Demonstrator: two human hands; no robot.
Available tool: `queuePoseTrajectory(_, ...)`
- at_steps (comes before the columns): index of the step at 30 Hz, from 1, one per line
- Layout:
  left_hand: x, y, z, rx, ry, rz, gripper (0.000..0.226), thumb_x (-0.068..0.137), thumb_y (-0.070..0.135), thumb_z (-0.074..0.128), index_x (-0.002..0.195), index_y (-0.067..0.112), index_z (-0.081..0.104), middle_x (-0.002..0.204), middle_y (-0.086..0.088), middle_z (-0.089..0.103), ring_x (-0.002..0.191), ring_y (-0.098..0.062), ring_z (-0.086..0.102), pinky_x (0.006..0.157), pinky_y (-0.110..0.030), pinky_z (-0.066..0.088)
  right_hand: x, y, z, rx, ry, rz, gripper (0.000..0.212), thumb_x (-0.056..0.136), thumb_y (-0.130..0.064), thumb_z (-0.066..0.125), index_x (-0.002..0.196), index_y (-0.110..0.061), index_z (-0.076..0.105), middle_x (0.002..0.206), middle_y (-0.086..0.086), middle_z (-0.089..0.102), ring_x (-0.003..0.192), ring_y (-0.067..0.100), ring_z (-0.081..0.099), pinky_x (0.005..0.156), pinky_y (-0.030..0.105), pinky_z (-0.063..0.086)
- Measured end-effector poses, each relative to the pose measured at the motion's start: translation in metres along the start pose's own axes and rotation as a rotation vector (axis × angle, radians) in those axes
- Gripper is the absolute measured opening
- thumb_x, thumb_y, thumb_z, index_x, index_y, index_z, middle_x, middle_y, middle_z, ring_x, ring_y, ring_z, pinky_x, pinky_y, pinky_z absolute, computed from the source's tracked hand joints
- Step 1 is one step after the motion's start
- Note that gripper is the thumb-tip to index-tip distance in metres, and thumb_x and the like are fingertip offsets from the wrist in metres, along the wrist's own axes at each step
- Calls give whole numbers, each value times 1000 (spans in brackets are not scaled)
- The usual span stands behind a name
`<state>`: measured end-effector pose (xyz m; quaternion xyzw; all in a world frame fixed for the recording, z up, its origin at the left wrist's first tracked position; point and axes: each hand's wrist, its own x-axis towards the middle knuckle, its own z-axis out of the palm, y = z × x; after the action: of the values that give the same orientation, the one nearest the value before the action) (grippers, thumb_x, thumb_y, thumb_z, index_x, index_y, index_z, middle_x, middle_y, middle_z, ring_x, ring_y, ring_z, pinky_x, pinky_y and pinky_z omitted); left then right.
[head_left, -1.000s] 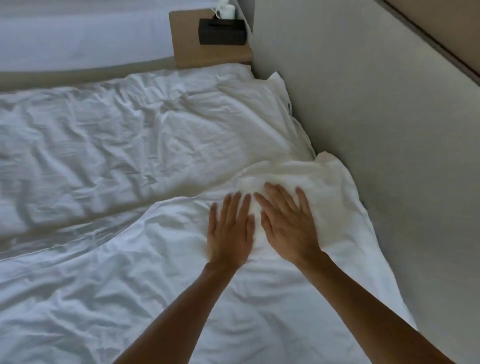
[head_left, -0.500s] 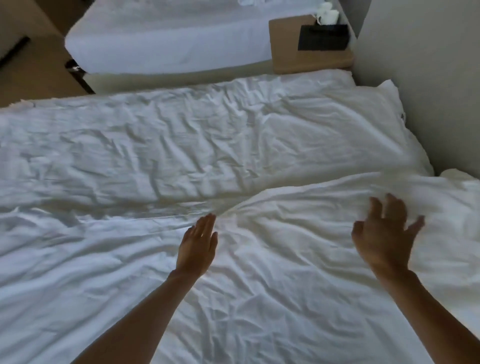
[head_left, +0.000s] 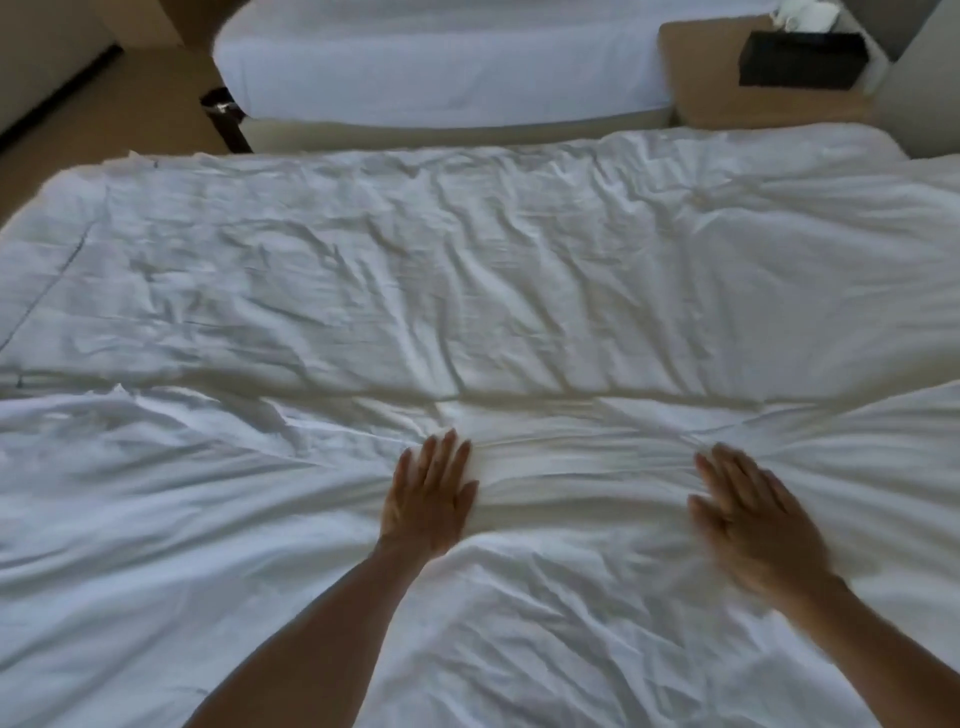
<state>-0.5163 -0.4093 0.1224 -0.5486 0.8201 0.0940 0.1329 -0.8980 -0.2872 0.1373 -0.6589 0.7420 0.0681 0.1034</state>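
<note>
Saw a creased white duvet (head_left: 467, 291) spread wide from left edge to right edge, its nearer layer ending in a bunched fold across the middle. Pressed the left hand (head_left: 428, 499) flat on that fold, left of centre, fingers straight and close together, gripping nothing. Laid the right hand (head_left: 753, 514) flat on the same fold, right of centre and well apart from the left, fingers straight and slightly spread, blurred, holding nothing. Beyond the duvet's far edge, made out a bed (head_left: 441, 67), then a nightstand (head_left: 711, 73) by the far right corner. Found a black box (head_left: 802, 60) on the nightstand, with something white at its top, too blurred to tell whether inside.
</note>
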Motion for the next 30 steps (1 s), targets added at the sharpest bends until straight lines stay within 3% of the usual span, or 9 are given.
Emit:
queuePoseTrajectory(3, -3, -28, -2, -40, -90, 18, 76, 80, 59, -25, 150, 31, -23, 158, 9, -30, 148, -16, -23, 122, -44, -9, 2, -5, -16, -32, -151, 168, 75, 91, -59, 3, 158, -25, 10, 166, -2, 8, 153, 19, 12, 121, 38, 11)
queuePoseTrajectory(5, -1, -42, -14, -76, -170, 62, 74, 85, 63, -15, 152, 33, -18, 159, 11, -25, 149, -12, -20, 123, -41, -7, 9, -13, -29, -61, -278, 238, 67, 98, -56, 8, 157, -30, -7, 166, -3, -9, 154, 17, -4, 124, 39, 5)
queuePoseTrajectory(9, 4, -54, -53, -199, -223, 116, 54, 106, 41, 22, 157, 26, 12, 166, 6, 4, 152, -14, 4, 123, -38, 8, 22, -42, -69, -69, -471, 313, 63, 103, -44, 26, 158, -26, 2, 167, 3, -7, 154, 23, 0, 121, 48, 15)
queuePoseTrajectory(11, -1, -58, -67, -217, -148, 111, 53, 105, 40, 23, 156, 24, 19, 165, 4, 13, 152, -15, 10, 122, -38, 12, 25, -71, -84, -42, -383, 279, 59, 102, -41, 30, 156, -19, 18, 166, 5, 10, 151, 24, 15, 119, 48, 23)
queuePoseTrajectory(16, -10, -65, -52, -130, 118, 81, 66, 95, 53, 2, 156, 31, 17, 165, 5, 10, 153, -20, 8, 124, -44, 7, 38, -166, -70, 56, 66, -37, 57, 100, -39, 27, 144, -8, 45, 157, 11, 38, 145, 28, 36, 117, 52, 30)
queuePoseTrajectory(21, 3, -98, -4, -69, 209, -58, 55, 101, 50, 10, 155, 39, 11, 164, 8, 4, 153, -19, 4, 123, -49, 2, 64, -226, -5, 80, 301, -243, 51, 102, -37, 39, 149, -18, 42, 157, 5, 38, 145, 24, 36, 117, 56, 26)
queuePoseTrajectory(25, -1, -150, 27, 28, 313, -74, 55, 102, 44, 21, 154, 26, 28, 159, 0, 32, 147, -21, 29, 121, -44, 17, 62, -186, 41, 31, 360, -184, 52, 103, -43, 39, 152, -23, 38, 161, 2, 31, 149, 20, 28, 117, 50, 26)
queuePoseTrajectory(27, 7, -162, 19, 69, 362, -47, 56, 99, 43, 35, 148, 16, 41, 142, -7, 53, 131, -27, 49, 111, -44, 33, 71, -170, 41, 23, 379, -154, 54, 103, -44, 37, 149, -17, 42, 158, 6, 38, 146, 25, 35, 118, 50, 26)
queuePoseTrajectory(30, 22, -172, -8, 72, 253, -129, 60, 88, 45, 58, 141, 21, 48, 129, -3, 59, 117, -27, 54, 93, -41, 41, 95, -158, 23, 64, 437, -56, 55, 100, -43, 37, 140, -7, 51, 141, 14, 56, 130, 31, 53, 115, 53, 28)
